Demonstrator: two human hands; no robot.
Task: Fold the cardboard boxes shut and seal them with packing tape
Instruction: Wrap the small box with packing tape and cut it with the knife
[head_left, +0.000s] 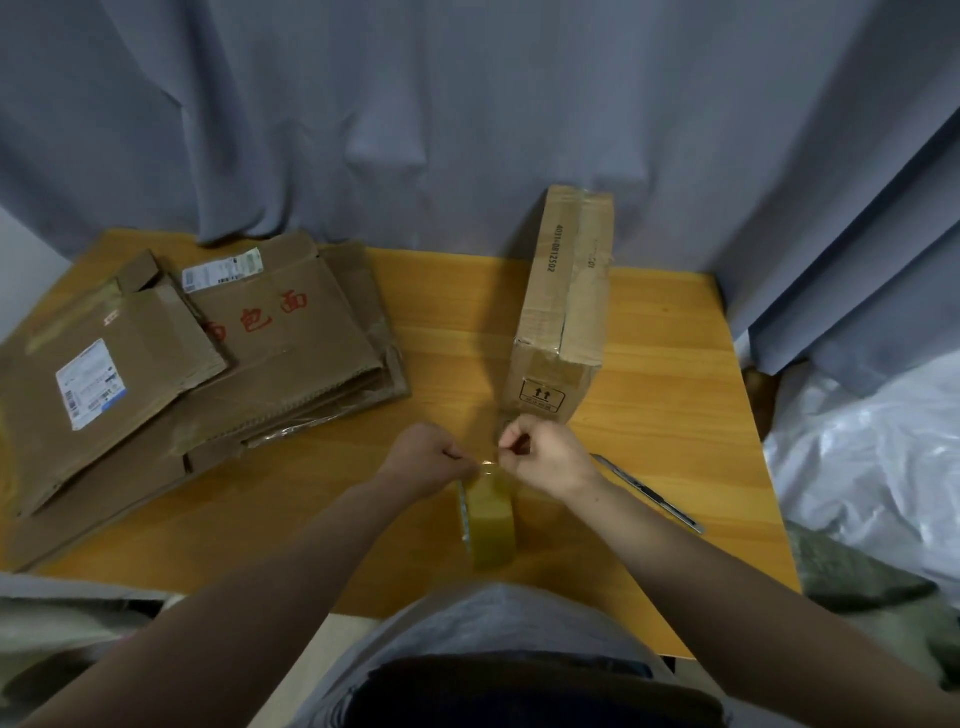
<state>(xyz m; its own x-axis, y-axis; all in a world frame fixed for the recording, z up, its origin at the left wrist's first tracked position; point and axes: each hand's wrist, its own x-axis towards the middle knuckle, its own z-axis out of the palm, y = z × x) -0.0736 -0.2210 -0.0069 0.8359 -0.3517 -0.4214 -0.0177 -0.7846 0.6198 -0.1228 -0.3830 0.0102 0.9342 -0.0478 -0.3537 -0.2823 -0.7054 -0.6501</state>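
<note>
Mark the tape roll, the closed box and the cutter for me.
tape roll (491, 525): head view, on its outer yellowish band.
closed box (548, 312): head view, on the printed flap left of the seam.
cutter (652, 495): head view, midway along its metal body.

The tabletop is honey-orange with a straight wood grain. The flattened cardboard boxes are dull brown, one printed with red characters, two bearing white shipping labels. The upright cardboard box is tan with black digits and arrows. The packing tape roll is translucent yellow; the curtain is grey-blue
</note>
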